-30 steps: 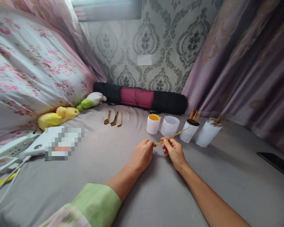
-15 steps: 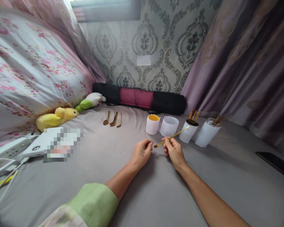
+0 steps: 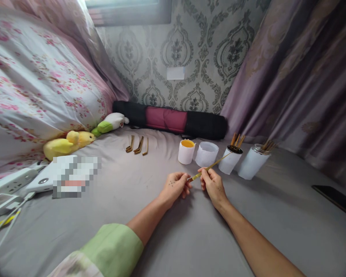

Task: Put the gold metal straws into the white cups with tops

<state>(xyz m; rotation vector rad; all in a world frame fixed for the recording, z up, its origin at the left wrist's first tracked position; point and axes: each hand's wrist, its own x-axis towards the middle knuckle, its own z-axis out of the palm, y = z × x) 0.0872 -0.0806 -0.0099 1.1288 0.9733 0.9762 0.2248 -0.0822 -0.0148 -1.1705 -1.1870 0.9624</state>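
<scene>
Low over the grey sheet, my right hand [image 3: 213, 184] pinches a thin paintbrush [image 3: 210, 166] by its gold-coloured handle. The brush slants, with its brown bristles pointing down toward my left hand [image 3: 176, 185]. My left thumb and fingers close around the bristle end. Just beyond the hands stand a white-wrapped cup with orange-yellow inside [image 3: 186, 155], a wide whitish cup [image 3: 207, 156], a white-wrapped can holding several brushes [image 3: 230, 162] and a pale wrapped jar with more sticks or brushes [image 3: 251, 165].
Several bent brass-coloured rods [image 3: 138, 145] lie left of the cups. Plush toys [image 3: 70, 144], a white box with a cable [image 3: 50, 175] and a power strip [image 3: 14, 182] occupy the left side. A black-and-red roll [image 3: 166, 119] lies along the wall; a dark phone-like object [image 3: 336, 201] is far right.
My left hand has turned and shifted slightly right, its fingers now closing at the brush's bristles. My right hand and the brush have barely moved.
</scene>
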